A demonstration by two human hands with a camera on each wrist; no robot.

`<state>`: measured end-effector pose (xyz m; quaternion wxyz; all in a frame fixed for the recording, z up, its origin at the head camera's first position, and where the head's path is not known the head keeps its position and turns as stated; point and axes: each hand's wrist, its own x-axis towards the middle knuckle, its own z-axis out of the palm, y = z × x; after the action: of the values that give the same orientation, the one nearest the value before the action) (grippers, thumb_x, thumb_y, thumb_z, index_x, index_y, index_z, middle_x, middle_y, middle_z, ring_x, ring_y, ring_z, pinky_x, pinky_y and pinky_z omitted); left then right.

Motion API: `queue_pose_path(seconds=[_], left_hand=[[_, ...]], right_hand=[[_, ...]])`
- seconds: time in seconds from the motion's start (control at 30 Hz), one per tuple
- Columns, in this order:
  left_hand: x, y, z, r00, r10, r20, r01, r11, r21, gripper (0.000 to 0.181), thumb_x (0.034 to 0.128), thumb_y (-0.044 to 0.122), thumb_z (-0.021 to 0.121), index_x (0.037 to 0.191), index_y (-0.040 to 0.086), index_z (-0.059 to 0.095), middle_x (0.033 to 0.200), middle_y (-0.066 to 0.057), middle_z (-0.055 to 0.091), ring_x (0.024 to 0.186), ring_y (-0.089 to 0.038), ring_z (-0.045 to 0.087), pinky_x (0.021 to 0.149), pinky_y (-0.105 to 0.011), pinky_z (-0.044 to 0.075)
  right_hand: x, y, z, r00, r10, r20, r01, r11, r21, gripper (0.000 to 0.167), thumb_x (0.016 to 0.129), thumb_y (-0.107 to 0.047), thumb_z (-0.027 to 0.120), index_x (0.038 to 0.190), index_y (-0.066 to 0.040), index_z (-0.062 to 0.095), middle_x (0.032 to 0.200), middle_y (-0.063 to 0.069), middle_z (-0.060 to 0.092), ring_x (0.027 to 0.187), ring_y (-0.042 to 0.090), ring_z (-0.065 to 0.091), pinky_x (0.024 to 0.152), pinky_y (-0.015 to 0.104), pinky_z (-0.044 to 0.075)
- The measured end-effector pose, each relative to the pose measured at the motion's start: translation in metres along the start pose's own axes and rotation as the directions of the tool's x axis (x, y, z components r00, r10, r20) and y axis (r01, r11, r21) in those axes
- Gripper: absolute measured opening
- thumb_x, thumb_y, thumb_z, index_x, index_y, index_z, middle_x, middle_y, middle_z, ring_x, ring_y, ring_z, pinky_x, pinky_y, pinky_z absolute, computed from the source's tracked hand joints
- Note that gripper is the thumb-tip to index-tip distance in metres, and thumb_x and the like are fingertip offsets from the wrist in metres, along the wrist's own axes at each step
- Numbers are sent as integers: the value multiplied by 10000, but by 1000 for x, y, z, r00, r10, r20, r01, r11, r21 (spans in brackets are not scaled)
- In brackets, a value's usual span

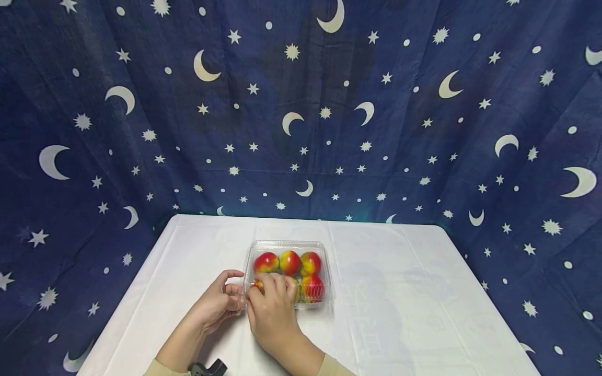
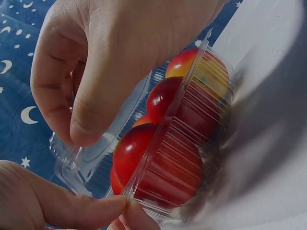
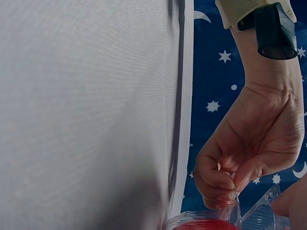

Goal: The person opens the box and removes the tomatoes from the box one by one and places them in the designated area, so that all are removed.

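Note:
A clear plastic clamshell box holds several round red-and-yellow fruits in rows. My left hand is at its left side; in the left wrist view that thumb and finger pinch the rim of the base. Over the near left corner, my right hand hides part of the fruits. Its thumb and fingertips pinch the edge of the clear lid in the left wrist view. Lid and base edges stand apart there, at an angle. The right wrist view shows the left hand pinching the base rim.
The box stands on a table with a white cloth. Behind and beside the table hangs a dark blue curtain with moons and stars. A dark device is strapped to the left wrist.

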<state>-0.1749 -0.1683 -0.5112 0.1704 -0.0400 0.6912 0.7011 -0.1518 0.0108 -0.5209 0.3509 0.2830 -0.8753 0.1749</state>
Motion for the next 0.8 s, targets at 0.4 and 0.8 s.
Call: queue_pose_path(seconds=[0.4,0.8], left_hand=[[-2,1,-5,999,-9,45,9,1000,-15,864,748,-215,596,1535,-8,306,900,-28,623,746,-161,626,677,-287,563],[-3,-1,-8,998,-18,63,20,1000,-24,874,755,-201,598,1546,13,293,910,-15,607,744,-152,605,675,-282,555]], right_hand=[[4,-2,-6,999,-2,-34,2,1000,10,152,838,-220,844,910,-232,712,1279,6,664,1249,246,550,1107,642,309],[6,-2,-12,999,-12,-52,12,1000,5,131,841,-207,826,910,-220,716,1345,47,651,1369,342,530,1114,704,267]])
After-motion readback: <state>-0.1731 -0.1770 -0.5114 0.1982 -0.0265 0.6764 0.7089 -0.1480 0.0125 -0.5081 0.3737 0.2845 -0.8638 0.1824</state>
